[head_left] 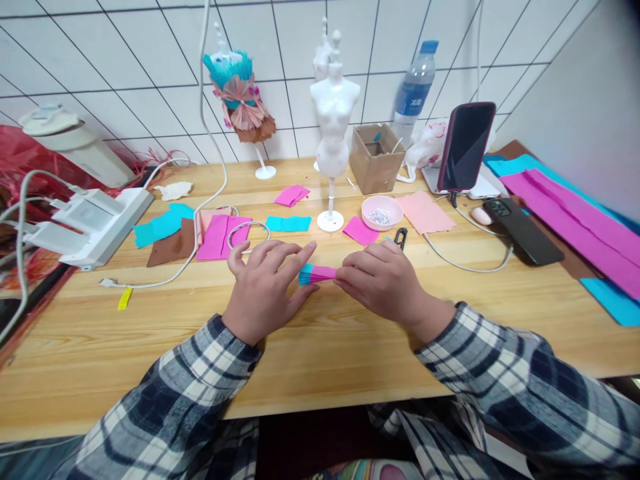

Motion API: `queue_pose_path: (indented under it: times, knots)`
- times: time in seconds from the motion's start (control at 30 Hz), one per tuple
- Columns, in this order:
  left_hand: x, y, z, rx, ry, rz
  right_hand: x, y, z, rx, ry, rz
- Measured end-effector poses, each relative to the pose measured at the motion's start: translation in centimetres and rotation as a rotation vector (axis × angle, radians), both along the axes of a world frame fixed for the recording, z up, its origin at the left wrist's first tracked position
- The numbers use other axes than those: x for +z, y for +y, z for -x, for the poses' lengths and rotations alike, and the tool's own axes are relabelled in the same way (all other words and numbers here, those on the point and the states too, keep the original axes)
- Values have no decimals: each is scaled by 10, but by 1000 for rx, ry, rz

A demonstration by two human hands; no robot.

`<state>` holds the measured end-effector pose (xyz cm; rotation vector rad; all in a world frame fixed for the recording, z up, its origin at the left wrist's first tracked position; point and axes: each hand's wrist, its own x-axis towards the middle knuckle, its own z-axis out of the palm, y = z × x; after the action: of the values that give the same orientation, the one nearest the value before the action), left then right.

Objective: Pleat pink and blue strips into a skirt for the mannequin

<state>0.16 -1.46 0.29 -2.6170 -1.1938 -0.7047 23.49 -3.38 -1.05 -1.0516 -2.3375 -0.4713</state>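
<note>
Between my hands is a small pleated strip of pink and blue crepe paper (316, 273), its blue end fanned slightly toward the left. The fingers of my right hand (385, 283) pinch its pink end. My left hand (267, 283) is beside the blue end, thumb and fingers spread apart around it. Behind them stands a bare white mannequin (333, 127) on a thin stem and round base. Flat pieces of blue paper (288, 223) and pink paper (361, 231) lie just beyond my hands. Near my right fingers is a black-handled tool (401, 238), partly hidden.
A pink bowl of beads (383, 212) and a cardboard box (377, 160) stand behind my right hand. A paper-dressed mannequin (243, 100) is back left. Phones (524, 230), a bottle (417, 83), a power strip (105, 230) and loose cables (165, 285) surround the work area.
</note>
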Motion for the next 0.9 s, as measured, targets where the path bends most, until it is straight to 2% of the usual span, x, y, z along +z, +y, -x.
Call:
queue_pose_path:
  times: [0.1, 0.37, 0.5, 0.57, 0.7, 0.9]
  knots:
    - [1, -1, -1, -44, 27, -38, -3, 2, -1, -10, 16, 55]
    - [-11, 1, -9, -112, 43, 148, -11, 9, -8, 23, 32, 302]
    - [-11, 0, -11, -113, 64, 223, -14, 13, -13, 43, 66, 487]
    - [-10, 0, -11, -104, 71, 254, -14, 15, -16, 55, 150, 567]
    - [-9, -2, -13, -81, 63, 334, -9, 11, -15, 53, 306, 606]
    - [-10, -1, -16, -72, 37, 406, -2, 0, -3, -12, 112, 628]
